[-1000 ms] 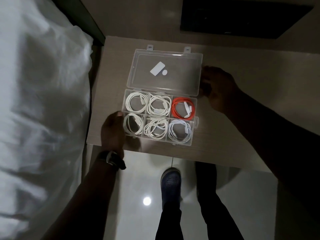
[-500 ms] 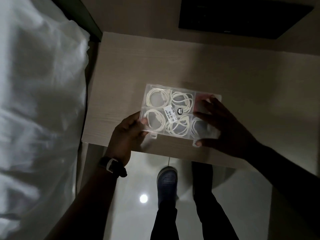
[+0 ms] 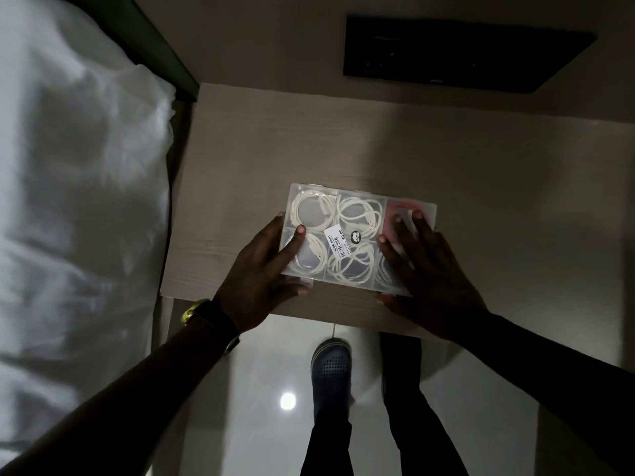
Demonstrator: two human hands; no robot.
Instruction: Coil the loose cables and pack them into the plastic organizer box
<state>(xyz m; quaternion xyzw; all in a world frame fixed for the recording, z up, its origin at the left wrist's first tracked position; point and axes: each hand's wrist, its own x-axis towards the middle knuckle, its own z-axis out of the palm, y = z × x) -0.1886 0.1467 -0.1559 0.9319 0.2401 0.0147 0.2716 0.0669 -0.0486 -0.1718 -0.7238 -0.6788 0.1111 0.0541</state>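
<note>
Closed clear organizer box (image 3: pixel 357 214) on wooden table (image 3: pixel 240 166) near its 6 o'clock edge, coiled white cables (image 3: pixel 311 211) inside, left hand (image 3: pixel 256 280) clasping its 9 o'clock end, right hand (image 3: pixel 429 266) flat, fingers spread on lid at 3 o'clock, orange cable (image 3: pixel 395 213) beneath.

A pale wooden table (image 3: pixel 240 159) carries the closed organizer box (image 3: pixel 357 218) near its front edge.

The right hand (image 3: pixel 426 266) covers most of the red cable (image 3: pixel 395 214) and the bottom-right cable coil (image 3: pixel 385 276) in the box (image 3: pixel 360 190). Small print on the price sticker (image 3: pixel 338 241) is too tiny to read. The bed sheet (image 3: pixel 79 201) runs off the left edge.
</note>
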